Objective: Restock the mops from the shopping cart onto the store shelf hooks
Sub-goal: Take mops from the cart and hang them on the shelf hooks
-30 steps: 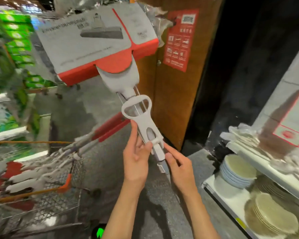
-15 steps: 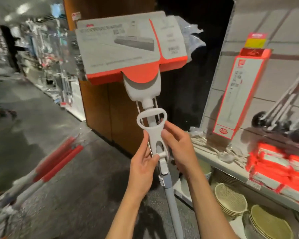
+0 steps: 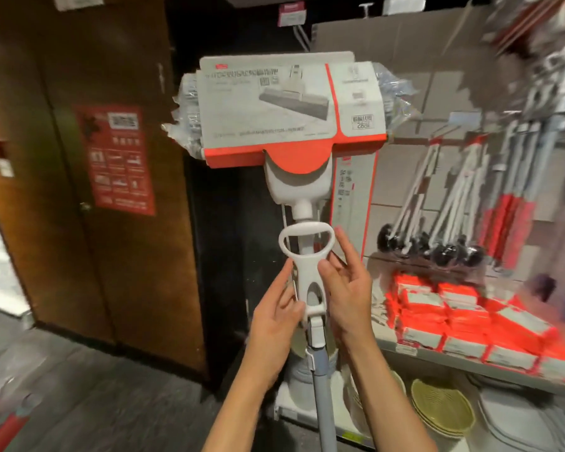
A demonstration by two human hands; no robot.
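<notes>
- Nearest: both forearms come up from bottom edge, w/ the grey pole (image 3: pixel 323 396) of the mop running up between them.
- Left hand (image 3: pixel 273 316) grips the white slider handle (image 3: pixel 307 262) from the left; thumb lies across its lower end, fingers curl behind it.
- Right hand (image 3: pixel 348 288) holds the same handle from the right; thumb presses its narrow mid part, index finger stretched up beside the loop at the top.
- Mop (image 3: pixel 302 177) is held upright, head uppermost, about centre frame, in front of the shelving & not on any hook.
- Mop head sits in a grey & red cardboard sleeve (image 3: pixel 291 109) w/ clear plastic wrap sticking out both ends.
- Lower right: stacked plates and woven mats (image 3: pixel 441 409) on a bottom shelf.
- Above those, a shelf (image 3: pixel 454 362) stacked w/ red & white packs (image 3: pixel 470 314).
- Further back, right: more mops (image 3: pixel 503 203) w/ red & white parts hang against the tiled wall; blurred, detail unclear.
- Tall red & white box (image 3: pixel 353 197) stands just behind the held mop.
- Left rear: brown wooden door (image 3: pixel 79 158) w/ a red notice (image 3: pixel 116 161) on it.
</notes>
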